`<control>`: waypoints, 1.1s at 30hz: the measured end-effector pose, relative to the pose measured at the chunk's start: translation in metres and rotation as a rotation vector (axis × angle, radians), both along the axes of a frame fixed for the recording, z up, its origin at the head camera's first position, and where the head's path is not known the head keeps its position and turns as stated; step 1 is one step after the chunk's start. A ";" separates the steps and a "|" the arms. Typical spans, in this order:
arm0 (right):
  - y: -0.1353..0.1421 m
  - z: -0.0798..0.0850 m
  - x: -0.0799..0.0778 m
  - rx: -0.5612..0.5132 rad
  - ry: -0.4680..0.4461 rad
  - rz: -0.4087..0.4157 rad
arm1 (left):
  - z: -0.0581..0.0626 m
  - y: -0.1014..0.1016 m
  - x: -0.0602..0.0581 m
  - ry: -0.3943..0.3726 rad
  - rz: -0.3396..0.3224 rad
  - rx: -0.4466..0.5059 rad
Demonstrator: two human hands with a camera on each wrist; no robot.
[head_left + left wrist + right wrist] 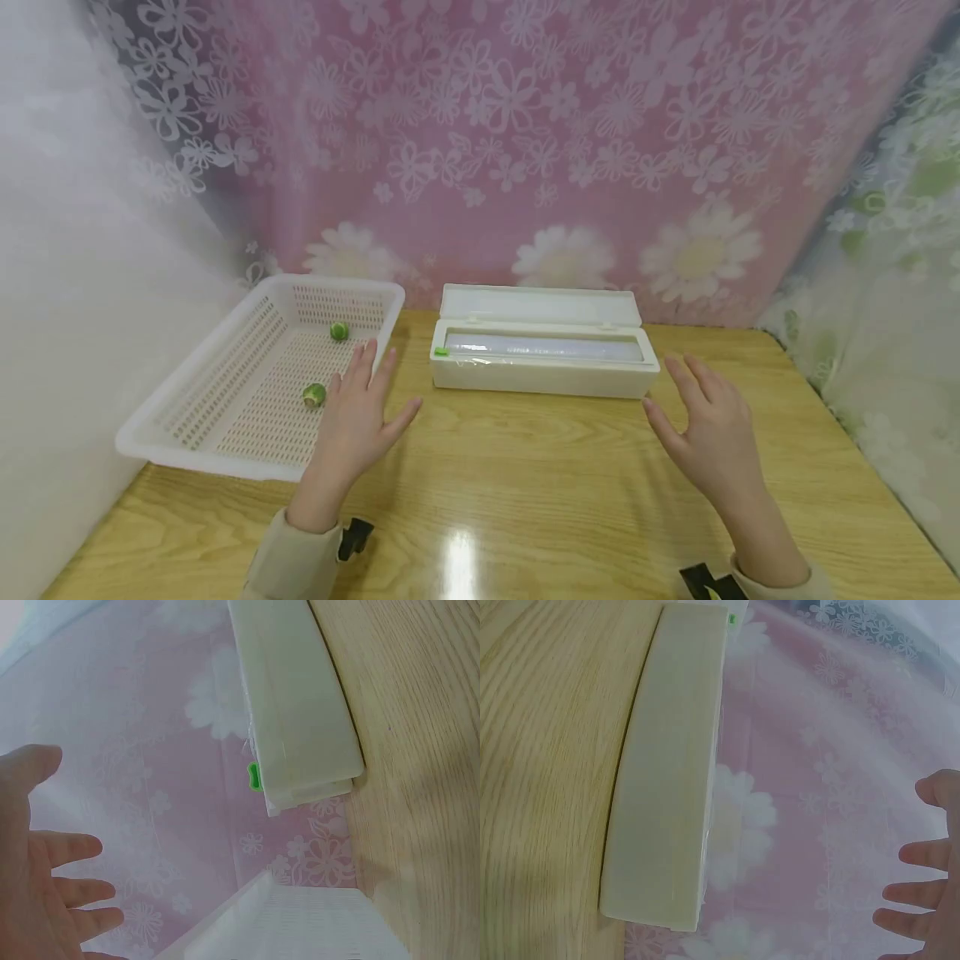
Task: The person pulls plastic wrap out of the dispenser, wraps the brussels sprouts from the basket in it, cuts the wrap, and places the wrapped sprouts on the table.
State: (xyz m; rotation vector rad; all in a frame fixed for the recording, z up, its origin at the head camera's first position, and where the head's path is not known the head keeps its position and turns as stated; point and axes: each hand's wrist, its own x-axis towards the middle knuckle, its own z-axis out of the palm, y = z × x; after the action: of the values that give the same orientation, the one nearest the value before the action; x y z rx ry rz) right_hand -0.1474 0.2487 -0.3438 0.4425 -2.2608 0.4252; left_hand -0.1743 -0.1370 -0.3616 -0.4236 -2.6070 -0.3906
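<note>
A white cling film dispenser box [545, 379] stands on the wooden table with its lid [540, 306] raised; a roll of clear film [543, 347] lies inside. A small green slider [442, 352] sits at its left end. My left hand [354, 425] is held with fingers spread over the right rim of a white plastic basket [217, 461]. Two small green Brussels sprouts, one farther back [339, 332] and another nearer [314, 395], lie in that basket. To the right of the box, my right hand [716, 437] hovers, fingers extended, holding nothing.
Pale wood table [525, 483] stretches in front of the box. Behind it hangs a pink flowered curtain [465, 167], with whitish sheets at left [67, 250] and right [892, 333]. Black wrist mounts [355, 538] show at the sleeves.
</note>
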 end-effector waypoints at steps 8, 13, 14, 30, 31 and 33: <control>-0.004 -0.004 -0.003 -0.046 0.089 0.065 | 0.001 0.002 -0.003 0.154 -0.083 0.088; -0.004 -0.006 -0.003 -0.062 0.075 0.072 | 0.001 0.006 -0.002 0.129 -0.060 0.083; -0.004 -0.006 -0.003 -0.067 0.065 0.071 | 0.000 0.007 -0.003 0.126 -0.055 0.084; 0.013 -0.018 -0.015 -0.403 -0.245 0.004 | -0.005 0.024 -0.017 -0.002 -0.120 0.424; 0.020 -0.024 -0.020 -0.433 -0.273 0.010 | -0.005 0.026 -0.018 -0.026 -0.125 0.464; 0.038 -0.047 -0.036 -0.509 -0.323 0.008 | -0.006 0.029 -0.021 -0.070 -0.132 0.536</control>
State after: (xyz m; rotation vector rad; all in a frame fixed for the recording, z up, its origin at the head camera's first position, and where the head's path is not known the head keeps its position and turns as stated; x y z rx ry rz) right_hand -0.1830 0.2869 -0.3903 0.1223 -2.3365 1.1079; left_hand -0.1949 -0.1081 -0.3675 -0.3953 -2.4112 -1.1283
